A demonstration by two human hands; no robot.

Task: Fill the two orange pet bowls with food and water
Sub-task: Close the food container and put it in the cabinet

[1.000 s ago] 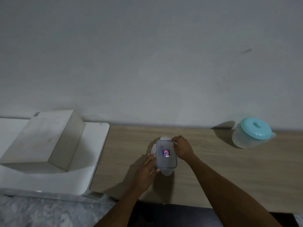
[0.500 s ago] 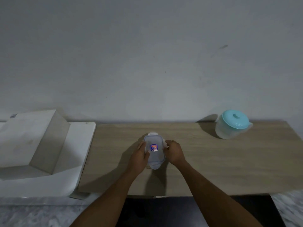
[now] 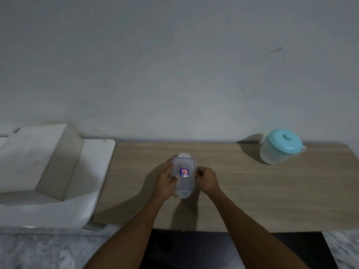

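Head view, looking down at a wooden table (image 3: pixel 242 191) set against a plain grey wall (image 3: pixel 174 65).

Near the middle of the table: a clear rectangular plastic container (image 3: pixel 184 174), lid on, with a small blue-and-red sticker (image 3: pixel 184 172) on the lid. Latch flaps stick out at the far and near short ends. Contents cannot be made out through the plastic.

Left hand (image 3: pixel 166 181) is wrapped around the container's left long side, thumb lying over the lid edge. Right hand (image 3: pixel 206 178) is against the right long side, fingers curled at the lid rim there; whether they are pinching a latch or only pressing the edge cannot be told. Both forearms are bare.

Far right corner of the table, well apart from the hands: a translucent jug (image 3: pixel 279 150) with a teal lid, standing upright, casting a shadow toward the left.

Left of the table, touching its edge: a white rounded surface (image 3: pixel 93 181) carrying a pale angular block (image 3: pixel 38 158).

Below the table's near edge: dark floor at centre, marbled pale floor (image 3: pixel 38 249) to the left and right.

The orange pet bowls are not in view.
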